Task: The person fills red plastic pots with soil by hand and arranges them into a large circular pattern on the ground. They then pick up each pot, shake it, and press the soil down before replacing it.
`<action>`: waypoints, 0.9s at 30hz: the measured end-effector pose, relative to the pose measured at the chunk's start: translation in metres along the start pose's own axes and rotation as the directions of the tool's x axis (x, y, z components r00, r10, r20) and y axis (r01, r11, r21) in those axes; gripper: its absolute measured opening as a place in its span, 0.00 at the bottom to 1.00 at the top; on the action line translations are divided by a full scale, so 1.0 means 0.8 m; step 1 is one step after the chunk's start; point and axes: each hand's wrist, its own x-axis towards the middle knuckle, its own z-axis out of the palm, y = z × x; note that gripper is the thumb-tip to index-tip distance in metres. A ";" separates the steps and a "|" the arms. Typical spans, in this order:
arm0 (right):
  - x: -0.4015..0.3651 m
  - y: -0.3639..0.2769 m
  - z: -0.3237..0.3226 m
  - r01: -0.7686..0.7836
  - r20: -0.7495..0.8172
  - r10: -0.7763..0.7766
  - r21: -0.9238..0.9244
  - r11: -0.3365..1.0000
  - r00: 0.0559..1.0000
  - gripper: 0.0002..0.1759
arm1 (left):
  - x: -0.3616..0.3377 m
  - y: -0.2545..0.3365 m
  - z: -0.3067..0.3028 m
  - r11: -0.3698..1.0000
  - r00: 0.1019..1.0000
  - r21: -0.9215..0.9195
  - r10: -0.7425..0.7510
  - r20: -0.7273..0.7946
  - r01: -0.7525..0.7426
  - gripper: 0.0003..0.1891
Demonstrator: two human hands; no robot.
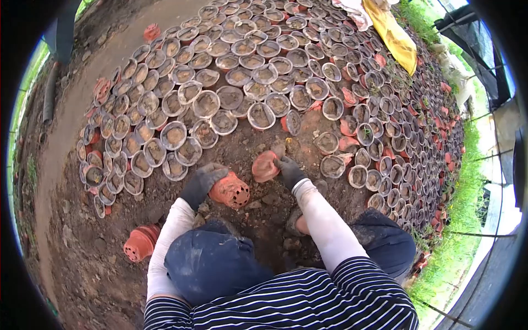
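Observation:
My left hand (199, 186), in a dark glove, grips an orange-red plastic plant pot (231, 191) by its side. The pot lies tipped, its base with drainage holes turned toward me; whether others are nested inside is hidden. To the right, my gloved right hand (290, 171) is closed on the edge of a second red plant pot (265, 166), which looks bent or flattened. A small gap of soil separates the two pots. Both hands are low over bare earth, just in front of rows of soil-filled pots (261, 116).
Near my left knee lies a stack of red pots (141, 243). Another red pot (151, 32) sits by the dirt path (60, 143) at the far left. A yellow sack (391, 37) rests over pots at the back right. Grass (465, 220) borders the right side.

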 end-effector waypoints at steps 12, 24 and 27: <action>0.009 -0.011 0.048 0.181 0.517 -0.241 0.165 0.970 0.821 0.19 | 0.026 0.002 0.023 0.761 0.803 0.258 0.549 0.234 -0.595 0.16; -0.097 -0.112 0.111 0.711 0.534 -0.560 -0.686 0.151 0.634 0.50 | -0.004 0.046 0.023 0.989 0.978 -0.145 0.052 0.204 -0.022 0.21; -0.103 -0.124 0.111 0.762 0.652 -0.480 -0.645 0.056 0.588 0.50 | -0.001 0.040 0.022 0.991 0.968 -0.045 0.135 0.212 -0.128 0.20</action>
